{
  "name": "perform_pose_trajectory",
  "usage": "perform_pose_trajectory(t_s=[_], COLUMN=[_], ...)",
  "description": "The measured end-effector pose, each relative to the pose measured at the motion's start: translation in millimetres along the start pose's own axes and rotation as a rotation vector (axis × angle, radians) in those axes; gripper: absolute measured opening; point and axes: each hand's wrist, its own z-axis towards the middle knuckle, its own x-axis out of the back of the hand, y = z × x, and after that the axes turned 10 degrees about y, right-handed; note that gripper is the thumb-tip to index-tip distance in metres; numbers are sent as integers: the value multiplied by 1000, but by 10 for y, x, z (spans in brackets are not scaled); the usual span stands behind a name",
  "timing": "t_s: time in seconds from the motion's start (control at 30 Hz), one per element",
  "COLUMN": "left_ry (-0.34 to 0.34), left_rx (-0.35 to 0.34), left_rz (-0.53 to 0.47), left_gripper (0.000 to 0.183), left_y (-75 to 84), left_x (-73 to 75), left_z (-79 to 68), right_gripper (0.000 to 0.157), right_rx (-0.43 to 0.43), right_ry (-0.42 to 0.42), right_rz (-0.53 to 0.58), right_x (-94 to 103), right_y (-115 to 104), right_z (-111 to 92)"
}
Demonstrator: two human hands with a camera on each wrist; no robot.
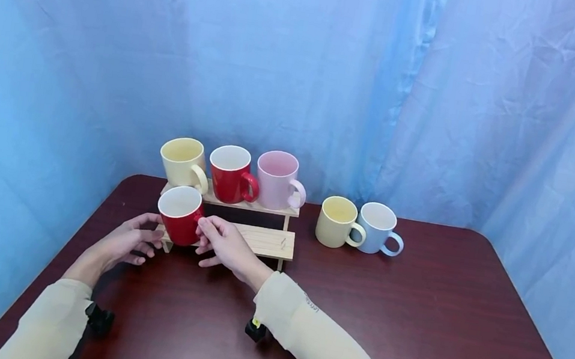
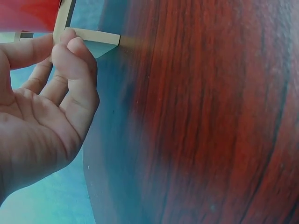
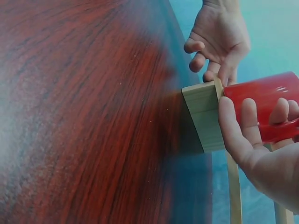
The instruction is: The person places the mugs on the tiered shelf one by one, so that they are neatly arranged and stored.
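Pinching a red mug (image 1: 179, 224) by its handle with my right hand (image 1: 228, 249), I have it upright at the left end of the wooden rack's lower tier (image 1: 265, 241). My left hand (image 1: 125, 241) is relaxed beside that end, grasping nothing. Yellow (image 1: 180, 164), red (image 1: 229, 179) and pink (image 1: 273, 185) mugs line the upper tier (image 1: 291, 211); yellow (image 1: 333, 225) and light-blue (image 1: 374, 230) ones stand on the bench (image 1: 438, 320), right of the rack.
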Motion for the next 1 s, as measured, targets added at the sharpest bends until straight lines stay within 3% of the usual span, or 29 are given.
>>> perform_pose_trajectory(t_s=[0.3, 0.47, 0.6, 0.77, 1.0], left_ry=[28, 20, 20, 14, -3], left_rx=[4, 14, 9, 10, 26], left_rz=[24, 23, 25, 15, 14], left_gripper=[50, 51, 50, 49, 50], left_y=[-24, -30, -14, -3, -5], left_x=[16, -1, -7, -10, 3], left_z=[-1, -8, -21, -16, 4], right_gripper=[29, 41, 48, 47, 45], right_rx=[-43, -52, -11, 103, 233], right_ry=[-15, -38, -30, -8, 105], right_rz=[-41, -186, -301, -340, -318], right_x=[51, 168, 330, 693, 1486], right_y=[-77, -216, -332, -533, -806], right_z=[-29, -115, -161, -279, -613])
